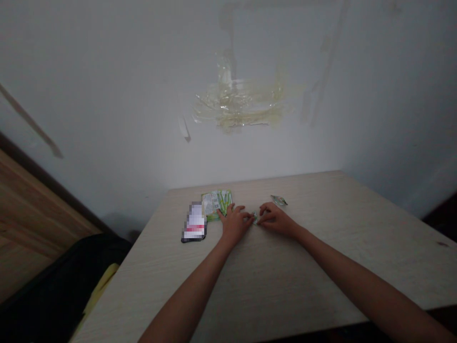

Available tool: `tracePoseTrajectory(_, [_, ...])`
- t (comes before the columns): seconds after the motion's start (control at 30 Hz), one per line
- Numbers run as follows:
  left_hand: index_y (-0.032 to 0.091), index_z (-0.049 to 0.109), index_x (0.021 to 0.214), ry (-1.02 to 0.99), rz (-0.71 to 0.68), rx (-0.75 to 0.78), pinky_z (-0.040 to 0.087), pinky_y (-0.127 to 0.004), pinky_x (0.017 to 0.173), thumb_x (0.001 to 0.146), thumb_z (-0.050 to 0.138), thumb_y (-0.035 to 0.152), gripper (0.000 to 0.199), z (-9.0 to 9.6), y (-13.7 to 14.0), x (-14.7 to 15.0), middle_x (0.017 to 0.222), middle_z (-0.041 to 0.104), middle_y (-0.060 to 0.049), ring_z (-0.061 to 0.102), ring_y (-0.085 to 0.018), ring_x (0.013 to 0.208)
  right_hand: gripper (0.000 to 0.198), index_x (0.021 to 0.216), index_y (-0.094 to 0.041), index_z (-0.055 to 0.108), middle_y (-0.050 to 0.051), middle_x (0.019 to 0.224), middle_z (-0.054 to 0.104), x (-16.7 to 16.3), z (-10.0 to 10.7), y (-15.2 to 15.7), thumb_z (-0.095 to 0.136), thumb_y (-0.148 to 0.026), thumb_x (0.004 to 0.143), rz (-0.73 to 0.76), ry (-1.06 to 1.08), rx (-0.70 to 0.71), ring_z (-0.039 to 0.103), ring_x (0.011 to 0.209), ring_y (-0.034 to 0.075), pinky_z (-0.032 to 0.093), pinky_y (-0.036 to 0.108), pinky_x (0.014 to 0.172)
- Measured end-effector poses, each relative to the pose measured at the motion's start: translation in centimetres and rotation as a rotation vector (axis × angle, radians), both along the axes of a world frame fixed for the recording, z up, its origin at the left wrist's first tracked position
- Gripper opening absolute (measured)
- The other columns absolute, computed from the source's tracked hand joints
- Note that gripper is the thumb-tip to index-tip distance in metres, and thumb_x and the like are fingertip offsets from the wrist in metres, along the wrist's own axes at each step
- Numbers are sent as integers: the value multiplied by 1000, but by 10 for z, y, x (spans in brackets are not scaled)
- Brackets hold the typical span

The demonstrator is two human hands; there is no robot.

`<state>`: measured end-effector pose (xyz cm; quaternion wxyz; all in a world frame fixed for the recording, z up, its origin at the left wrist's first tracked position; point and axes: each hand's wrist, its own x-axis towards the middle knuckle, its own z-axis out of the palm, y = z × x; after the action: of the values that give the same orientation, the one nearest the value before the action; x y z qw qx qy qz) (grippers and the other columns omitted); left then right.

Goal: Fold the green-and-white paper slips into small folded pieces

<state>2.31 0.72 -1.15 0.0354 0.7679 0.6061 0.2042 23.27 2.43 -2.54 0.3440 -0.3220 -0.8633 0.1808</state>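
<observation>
A small pale-green piece (254, 218), perhaps a wrapper or packet, sits between my two hands just above or on the tabletop; it is too small and dim to name surely. My left hand (236, 224) pinches its left side with thumb and forefinger, the other fingers spread toward the green printed packets (211, 204). From the right, my right hand (277, 221) has thumb and bent fingers closed at the piece's other side. Just beyond that hand lies a small shiny green-and-silver packet (279, 200).
Left of the green packets a dark-edged phone (194, 223) with a blurred-out screen lies flat. The pale wooden table (285, 286) meets a wall (117, 95) bearing old tape. A dark bag or cloth (64, 286) and wooden furniture (35, 209) stand to the left.
</observation>
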Motion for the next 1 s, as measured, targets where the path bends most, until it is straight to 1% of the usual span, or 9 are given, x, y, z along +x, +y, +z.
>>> tracePoseTrajectory(0.13, [42, 73, 93, 2, 3, -11, 0, -74, 106, 84, 59, 51, 19, 1, 0, 1, 130, 59, 5, 31, -32, 135, 10, 88, -26, 76, 6, 103, 60, 0, -3, 4, 69, -24, 81, -29, 4, 8, 53, 105, 20, 42, 39, 96])
tracePoseTrajectory(0.23, [43, 72, 94, 8, 10, 0, 1, -75, 105, 84, 60, 50, 18, 0, -1, 1, 131, 59, 5, 31, -32, 135, 12, 88, -27, 77, 6, 101, 61, -1, -3, 4, 70, -22, 80, -55, -25, 70, 53, 104, 21, 41, 40, 97])
tracePoseTrajectory(0.4, [42, 73, 95, 3, 10, -7, 3, -73, 107, 85, 59, 49, 19, 2, -2, 2, 134, 57, 5, 31, -33, 135, 13, 87, -27, 77, 6, 95, 61, -4, -1, 3, 71, -20, 78, -142, -80, 177, 53, 103, 23, 41, 43, 95])
tracePoseTrajectory(0.6, [43, 72, 94, 0, 17, -8, 3, -74, 107, 85, 59, 50, 18, 2, -2, 3, 135, 56, 7, 31, -32, 135, 15, 88, -28, 77, 6, 94, 58, -7, 1, 3, 69, -20, 78, -205, -134, 214, 52, 99, 23, 43, 43, 92])
tracePoseTrajectory(0.77, [43, 72, 95, -6, 5, 4, 1, -75, 106, 84, 59, 50, 18, -1, -1, 3, 135, 56, 7, 30, -33, 136, 14, 89, -30, 77, 6, 92, 57, -11, 0, 4, 69, -23, 80, -281, -211, 265, 51, 98, 23, 41, 46, 95])
tracePoseTrajectory(1.0, [42, 72, 93, -20, -1, 12, -1, -74, 106, 84, 60, 49, 17, -2, 0, 2, 134, 56, 8, 31, -32, 136, 14, 92, -30, 77, 8, 92, 57, -18, -1, 8, 68, -28, 82, -398, -298, 268, 50, 97, 25, 42, 42, 85])
